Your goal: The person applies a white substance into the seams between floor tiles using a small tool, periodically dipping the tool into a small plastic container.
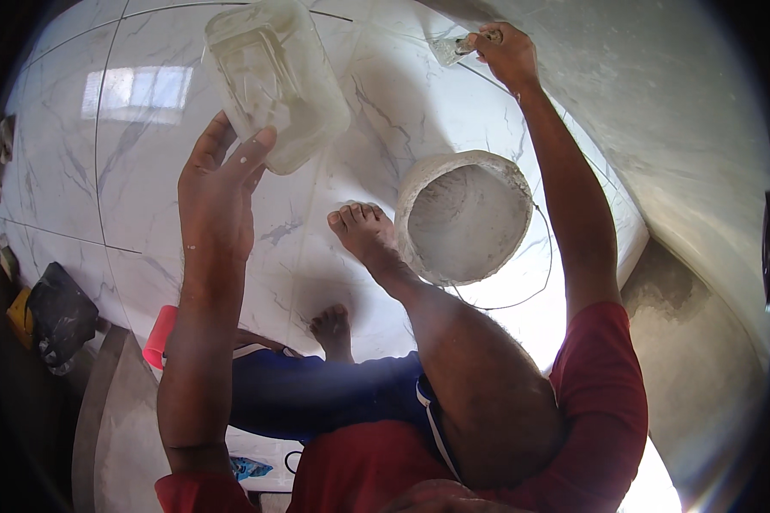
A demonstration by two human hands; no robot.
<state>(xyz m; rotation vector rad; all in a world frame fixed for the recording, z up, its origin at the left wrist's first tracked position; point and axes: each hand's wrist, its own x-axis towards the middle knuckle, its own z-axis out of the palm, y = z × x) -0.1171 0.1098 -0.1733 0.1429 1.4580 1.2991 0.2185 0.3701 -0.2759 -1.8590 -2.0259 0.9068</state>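
Observation:
My left hand [222, 184] grips the near rim of a translucent, rectangular plastic tub [316, 103], thumb on the inside. Some whitish residue or liquid shows in the tub. At the foot of the wall, my right hand [511, 58] is closed round a short-handled tool [445, 51] with a flared, pale end; whether it is a brush or a scraper I cannot tell. That end is close to where the floor meets the wall. A bucket [466, 218] crusted with pale plaster, its wire handle hanging down, stands between my right forearm and my foot.
Glossy marble-patterned tiles [145, 162] make up the floor. A smooth grey-green wall [676, 111] curves along the right. My bare foot [364, 229] is beside the bucket. Lower left are a pink cylindrical object [159, 337] and a black bag [60, 312].

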